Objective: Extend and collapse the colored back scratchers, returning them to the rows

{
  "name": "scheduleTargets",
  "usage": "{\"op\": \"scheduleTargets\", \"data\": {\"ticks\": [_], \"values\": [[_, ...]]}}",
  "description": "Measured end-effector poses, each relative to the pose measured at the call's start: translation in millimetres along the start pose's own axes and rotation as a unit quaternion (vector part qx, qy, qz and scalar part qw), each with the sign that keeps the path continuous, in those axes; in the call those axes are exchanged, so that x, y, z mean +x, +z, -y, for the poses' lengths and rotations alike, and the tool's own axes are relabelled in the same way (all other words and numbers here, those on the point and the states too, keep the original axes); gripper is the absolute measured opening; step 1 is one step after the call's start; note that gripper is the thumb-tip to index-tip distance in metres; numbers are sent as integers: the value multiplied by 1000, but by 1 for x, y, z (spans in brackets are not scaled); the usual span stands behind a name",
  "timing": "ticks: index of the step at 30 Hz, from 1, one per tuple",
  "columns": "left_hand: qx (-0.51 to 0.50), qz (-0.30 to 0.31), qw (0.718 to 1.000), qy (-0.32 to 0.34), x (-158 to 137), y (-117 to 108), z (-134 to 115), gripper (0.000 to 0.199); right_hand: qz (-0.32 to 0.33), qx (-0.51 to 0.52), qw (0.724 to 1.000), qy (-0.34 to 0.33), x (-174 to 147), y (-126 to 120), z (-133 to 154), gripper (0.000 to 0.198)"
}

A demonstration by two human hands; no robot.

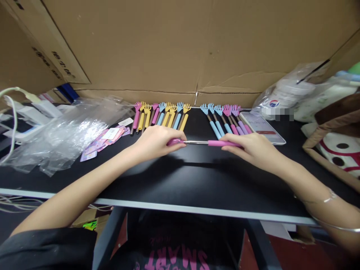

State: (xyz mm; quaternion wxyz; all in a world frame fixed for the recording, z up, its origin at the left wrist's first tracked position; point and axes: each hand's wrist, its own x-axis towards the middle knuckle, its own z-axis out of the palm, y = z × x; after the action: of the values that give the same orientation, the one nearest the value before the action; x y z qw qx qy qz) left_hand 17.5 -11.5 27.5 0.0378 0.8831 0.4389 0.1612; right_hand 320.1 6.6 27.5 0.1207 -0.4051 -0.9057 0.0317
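Between my hands a pink back scratcher [197, 142] is held level above the black table. My left hand [159, 142] pinches its pink head end, and most of that head is hidden by the fingers. My right hand [244, 146] is closed on the pink grip at the other end; a bare metal rod shows in the middle. Behind my left hand lies a row of yellow, pink and blue back scratchers [168, 114], heads toward the wall. A second row of blue, pink and purple back scratchers [222, 118] lies behind my right hand.
Clear plastic bags [70, 127] and small printed cards [105, 138] lie at the left, beside white chargers with cables [36, 112]. A phone [266, 127], a bagged cup [289, 93] and a brown bag [337, 127] are at the right. Cardboard [140, 45] walls the back.
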Motion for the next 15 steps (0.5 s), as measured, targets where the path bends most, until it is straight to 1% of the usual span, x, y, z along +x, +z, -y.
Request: {"op": "scheduleTargets", "data": {"ticks": [4, 8, 11, 15], "values": [[12, 11, 1000, 4, 1, 0, -1, 27, -3, -18, 1000, -16, 0, -2, -5, 52], [32, 47, 998, -1, 3, -11, 2, 30, 34, -5, 999, -7, 1, -11, -17, 55], [35, 71, 997, -13, 3, -21, 11, 36, 58, 28, 998, 4, 2, -19, -26, 54], [0, 97, 995, -21, -1, -34, 31, 40, 123, 110, 986, 23, -2, -32, -41, 51]]}}
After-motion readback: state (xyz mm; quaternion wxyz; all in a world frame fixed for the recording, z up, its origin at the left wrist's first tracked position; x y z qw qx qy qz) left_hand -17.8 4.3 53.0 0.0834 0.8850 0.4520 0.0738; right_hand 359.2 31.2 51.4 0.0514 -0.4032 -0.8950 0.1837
